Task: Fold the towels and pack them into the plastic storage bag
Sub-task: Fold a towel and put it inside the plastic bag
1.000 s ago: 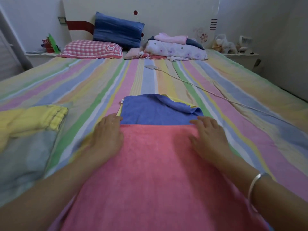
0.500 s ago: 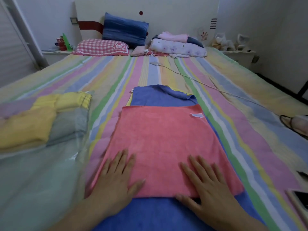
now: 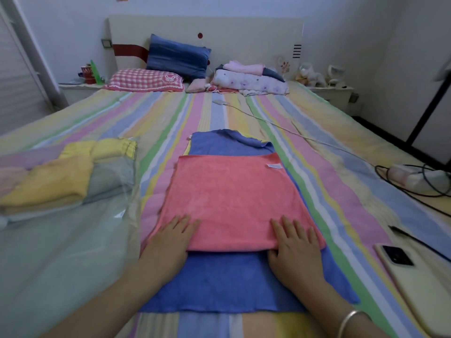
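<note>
Blue microfibre towel (image 3: 219, 284) is the closest thing to me, spread flat on the pastel striped bedsheet (image 3: 170, 123). A coral-pink fluffy towel (image 3: 231, 198) lies on top of it, covering the middle, so blue sticks out at the near and far ends. Both my hands are flat, fingers straight, set apart from each other and not gripping anything. My left hand (image 3: 168, 242) lies on the pink towel's near left corner. My right hand (image 3: 295, 245) is on the near right corner, with the heel of the palm on the blue one. There's a silver bangle (image 3: 351, 318) on my right wrist.

Off to my right, a pale phone with a dark camera block (image 3: 400, 262) lies face down on the sheet, with a black cable (image 3: 415, 198) looping just past it.

On my left is the clear plastic storage bag (image 3: 61, 252), lying flat on the bed. At its far end, folded yellow towels (image 3: 56, 179) and a grey folded towel (image 3: 109, 176) show through the plastic.

The pink towel has a little white label (image 3: 274, 166) at its far right corner. Further up, a thin white cord (image 3: 280, 123) runs across the sheet. At the head of the bed there's a red-and-white checked pillow (image 3: 144, 80), a dark blue pillow (image 3: 178, 56) leaning on the cream headboard (image 3: 244, 37), and a pile of folded bedding (image 3: 249, 80).
</note>
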The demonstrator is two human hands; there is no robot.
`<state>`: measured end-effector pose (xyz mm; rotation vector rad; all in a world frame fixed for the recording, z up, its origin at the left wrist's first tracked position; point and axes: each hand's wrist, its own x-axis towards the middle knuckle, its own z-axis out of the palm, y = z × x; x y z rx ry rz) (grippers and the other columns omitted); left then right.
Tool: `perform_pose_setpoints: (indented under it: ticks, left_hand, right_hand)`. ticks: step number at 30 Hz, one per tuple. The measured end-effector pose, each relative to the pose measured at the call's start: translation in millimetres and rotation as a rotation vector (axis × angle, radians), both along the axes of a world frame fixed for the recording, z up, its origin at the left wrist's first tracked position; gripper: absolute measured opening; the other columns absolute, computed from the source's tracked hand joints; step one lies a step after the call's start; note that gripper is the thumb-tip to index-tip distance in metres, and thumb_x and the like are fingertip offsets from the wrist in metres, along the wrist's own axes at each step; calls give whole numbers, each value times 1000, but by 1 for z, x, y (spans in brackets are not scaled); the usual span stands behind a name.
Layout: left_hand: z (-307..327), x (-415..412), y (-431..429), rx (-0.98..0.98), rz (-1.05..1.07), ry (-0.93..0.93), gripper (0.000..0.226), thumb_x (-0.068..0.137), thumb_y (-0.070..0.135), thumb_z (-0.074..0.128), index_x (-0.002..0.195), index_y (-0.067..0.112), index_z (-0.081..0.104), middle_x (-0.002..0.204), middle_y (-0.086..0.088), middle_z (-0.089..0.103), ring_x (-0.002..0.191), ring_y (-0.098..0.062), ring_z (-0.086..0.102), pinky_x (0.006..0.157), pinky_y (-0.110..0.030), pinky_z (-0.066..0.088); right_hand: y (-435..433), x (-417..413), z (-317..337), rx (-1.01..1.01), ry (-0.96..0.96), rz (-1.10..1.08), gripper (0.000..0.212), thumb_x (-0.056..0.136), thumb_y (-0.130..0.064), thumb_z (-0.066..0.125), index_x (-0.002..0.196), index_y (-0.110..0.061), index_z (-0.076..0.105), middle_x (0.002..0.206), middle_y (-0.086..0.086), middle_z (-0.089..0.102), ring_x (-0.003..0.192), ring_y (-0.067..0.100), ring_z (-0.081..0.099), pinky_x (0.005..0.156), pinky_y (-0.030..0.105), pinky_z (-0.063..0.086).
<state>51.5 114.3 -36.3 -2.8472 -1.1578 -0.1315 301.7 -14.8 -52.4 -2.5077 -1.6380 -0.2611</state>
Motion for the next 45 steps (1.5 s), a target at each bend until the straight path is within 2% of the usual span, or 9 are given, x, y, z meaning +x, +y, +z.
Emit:
perform_pose_setpoints:
  ticks: [4,8,12,16,22,26,29,39,45]
  left_hand:
    - [3,-16,11,139,-2,-156,98,20,-9,78,112,13,50,90,-14,71,67,-28,72,40,-32,53]
    - [20,-28,16,77,111,-233,59,53,-3,65,107,19,53,99,-7,65,84,-32,66,63,-38,54]
    - [35,-41,28,-92,201,-551,26,63,10,65,79,30,63,83,9,69,81,-18,65,69,-30,47]
    - [40,-50,36,-307,199,-852,24,79,3,70,78,27,72,77,12,73,74,3,64,71,-19,48]
    - [51,-47,30,-247,214,-1084,35,88,11,60,86,45,70,82,28,70,76,9,61,71,-10,46]
    - [71,-41,4,-205,140,-1334,28,94,-3,52,104,17,69,96,14,70,83,9,61,76,-6,45]
    - [75,-45,-3,-192,167,-1429,18,93,14,54,88,26,66,77,7,63,70,7,53,66,-12,43]
    - [52,-40,-13,-55,307,-1172,48,92,50,38,84,6,56,61,-19,52,56,-28,47,55,-36,34]
    - [35,-14,38,-69,494,-929,20,99,20,47,92,4,57,82,-17,64,80,-37,60,67,-38,39]
  right_hand:
    - [-5,23,4,39,-87,-6,60,63,-17,32,109,-10,69,108,13,69,104,37,64,90,54,50]
    - [-15,54,9,155,-203,27,56,75,-5,24,107,-7,69,99,12,70,108,37,62,99,51,38]
    - [-22,75,17,303,141,-4,44,78,3,43,111,-16,65,97,6,71,89,32,66,76,39,43]
    - [-26,86,29,472,548,31,22,90,-6,54,100,-24,61,93,-5,69,85,25,63,67,38,46]
    - [-20,89,52,665,715,106,17,98,-7,47,98,-16,61,87,2,66,83,25,59,65,11,40]
    - [-29,83,75,753,713,161,19,100,-6,43,91,-16,58,80,-12,60,75,-1,54,66,9,38]
    - [-38,76,93,825,746,181,25,101,-6,39,82,-14,52,70,-3,50,65,2,45,60,14,35]
    - [-30,76,81,660,674,7,22,102,-18,39,86,-10,52,71,-2,52,67,13,47,59,27,35]
    - [16,95,62,422,660,-128,17,100,-19,41,93,-15,56,95,5,61,85,21,50,69,29,30]
